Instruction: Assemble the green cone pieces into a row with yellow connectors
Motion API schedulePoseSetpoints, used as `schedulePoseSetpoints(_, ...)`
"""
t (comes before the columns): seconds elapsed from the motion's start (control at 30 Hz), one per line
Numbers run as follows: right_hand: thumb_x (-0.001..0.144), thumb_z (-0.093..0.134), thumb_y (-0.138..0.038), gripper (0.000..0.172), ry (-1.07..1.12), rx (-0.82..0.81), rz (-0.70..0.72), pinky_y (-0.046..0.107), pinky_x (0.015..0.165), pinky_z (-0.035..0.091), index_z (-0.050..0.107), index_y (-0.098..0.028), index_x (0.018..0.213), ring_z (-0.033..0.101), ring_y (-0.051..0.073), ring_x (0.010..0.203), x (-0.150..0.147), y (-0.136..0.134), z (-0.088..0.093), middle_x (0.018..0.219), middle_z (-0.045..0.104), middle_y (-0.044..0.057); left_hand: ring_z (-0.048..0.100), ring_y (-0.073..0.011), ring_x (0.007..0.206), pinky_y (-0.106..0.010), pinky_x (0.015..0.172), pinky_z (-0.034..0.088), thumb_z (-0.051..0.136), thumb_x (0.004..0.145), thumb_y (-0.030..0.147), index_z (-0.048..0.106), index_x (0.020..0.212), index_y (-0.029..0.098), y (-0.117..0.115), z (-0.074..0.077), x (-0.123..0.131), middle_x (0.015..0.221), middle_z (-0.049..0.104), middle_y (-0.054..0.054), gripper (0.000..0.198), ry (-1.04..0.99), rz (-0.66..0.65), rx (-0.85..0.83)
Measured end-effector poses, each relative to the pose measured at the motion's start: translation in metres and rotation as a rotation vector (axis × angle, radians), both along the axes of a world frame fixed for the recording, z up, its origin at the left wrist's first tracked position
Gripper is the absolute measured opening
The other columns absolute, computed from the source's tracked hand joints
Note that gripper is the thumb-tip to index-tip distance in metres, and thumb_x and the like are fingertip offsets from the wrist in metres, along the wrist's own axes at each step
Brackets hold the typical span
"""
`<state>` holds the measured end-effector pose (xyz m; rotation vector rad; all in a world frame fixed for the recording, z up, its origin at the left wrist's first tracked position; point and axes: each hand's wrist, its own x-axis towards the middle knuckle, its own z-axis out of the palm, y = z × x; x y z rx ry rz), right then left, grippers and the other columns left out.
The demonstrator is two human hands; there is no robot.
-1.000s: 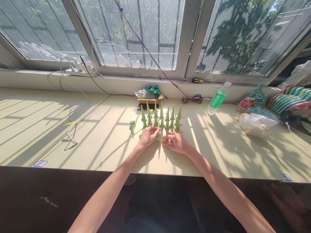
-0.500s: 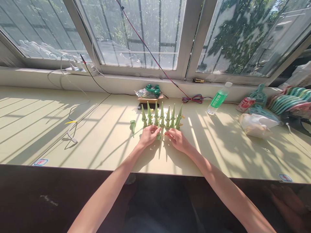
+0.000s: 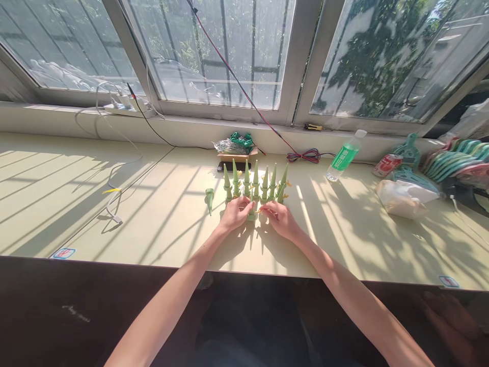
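Observation:
Several pale green pointed cones [image 3: 256,176] stand upright in a cluster on the table, some with small yellow bits on their sides. At the near side of this cluster my left hand [image 3: 236,212] is closed around a green cone [image 3: 251,216], mostly covered by the fingers. My right hand [image 3: 279,216] pinches a small yellow piece [image 3: 259,210] just right of that cone; whether the two touch is too small to tell. Left of the cluster, a single green cone [image 3: 209,200] rests point down or lying, its wide end away from me.
Behind the cones are a dark phone [image 3: 225,166] and a small box with plastic wrap [image 3: 235,148]. A bottle [image 3: 343,156], a can [image 3: 387,164], a tissue pack [image 3: 405,197] and stacked hangers [image 3: 454,160] are to the right. A white cable [image 3: 114,214] lies left.
Both hands stay almost in place at the near cone. The yellow piece in the right fingers shows a little more clearly now. The whole view has shifted very slightly.

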<state>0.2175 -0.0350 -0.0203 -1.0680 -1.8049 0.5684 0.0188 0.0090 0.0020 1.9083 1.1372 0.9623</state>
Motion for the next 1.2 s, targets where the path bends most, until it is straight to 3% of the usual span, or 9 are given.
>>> schedulePoseSetpoints(0.37, 0.1, 0.055, -0.047, 0.031, 0.052, -0.032, 0.019, 0.032, 0.066, 0.052, 0.074, -0.021, 0.1, 0.064, 0.019, 0.078, 0.0008, 0.0009, -0.0022, 0.092, 0.07, 0.008, 0.064, -0.0166, 0.062, -0.023, 0.051, 0.048, 0.057, 0.089, 0.05, 0.058, 0.076, 0.019, -0.0065, 0.0063, 0.0025, 0.071, 0.068, -0.004, 0.034, -0.044, -0.039, -0.042)
schedulePoseSetpoints(0.67, 0.098, 0.059, -0.044, 0.028, 0.106, -0.036, 0.059, 0.033, 0.069, 0.053, 0.072, -0.02, 0.097, 0.067, 0.019, 0.076, 0.0017, 0.0025, -0.0041, 0.088, 0.072, 0.006, 0.06, -0.0148, 0.06, -0.024, 0.052, 0.048, 0.057, 0.089, 0.051, 0.053, 0.078, 0.019, -0.009, 0.0059, 0.0043, 0.072, 0.065, -0.002, 0.034, -0.058, -0.065, -0.038)
schedulePoseSetpoints(1.03, 0.096, 0.06, -0.046, 0.029, -0.008, -0.007, -0.048, 0.031, 0.061, 0.048, 0.07, -0.018, 0.097, 0.059, 0.017, 0.066, -0.0005, -0.0009, 0.0015, 0.086, 0.07, 0.008, 0.067, -0.0185, 0.066, -0.025, 0.053, 0.049, 0.058, 0.089, 0.053, 0.057, 0.08, 0.019, -0.0065, 0.0047, 0.005, 0.075, 0.069, -0.005, 0.035, -0.069, -0.017, -0.025)
schedulePoseSetpoints(1.2, 0.098, 0.058, -0.047, 0.032, -0.031, 0.0, -0.048, 0.031, 0.06, 0.043, 0.067, -0.02, 0.084, 0.054, 0.016, 0.062, 0.0004, 0.0004, -0.0007, 0.073, 0.062, 0.004, 0.057, -0.0121, 0.049, -0.025, 0.047, 0.045, 0.058, 0.09, 0.056, 0.055, 0.083, 0.019, -0.0079, 0.0042, 0.0046, 0.076, 0.068, -0.002, 0.038, -0.084, -0.059, -0.044)
